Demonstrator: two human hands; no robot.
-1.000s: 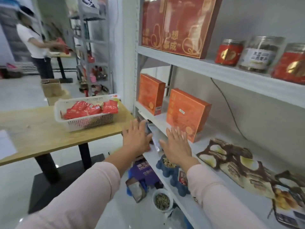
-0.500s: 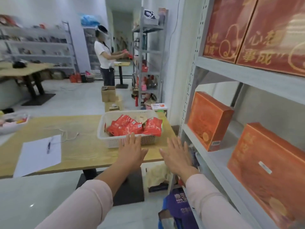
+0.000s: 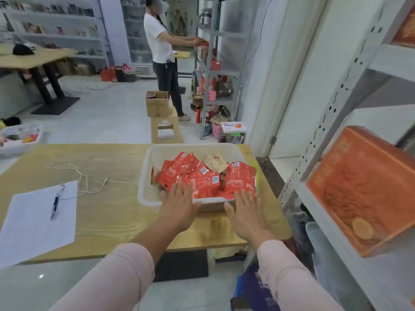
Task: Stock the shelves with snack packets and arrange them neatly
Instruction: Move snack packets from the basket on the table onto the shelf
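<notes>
Hovering at the basket (image 3: 143, 194) rim, left hand (image 3: 179, 207) and right hand (image 3: 246, 213) spread, empty; probably positioned to scoop snack packets (image 3: 202, 178).

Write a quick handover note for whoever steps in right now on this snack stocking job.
Left hand: open, empty, at the near rim of the white basket.
Right hand: open, empty, beside it.
Red snack packets lie heaped in it, on the wooden table.
Done: no packets show on the shelf at right, only an orange box.
Left: carry packets over, line them up neatly.
</notes>
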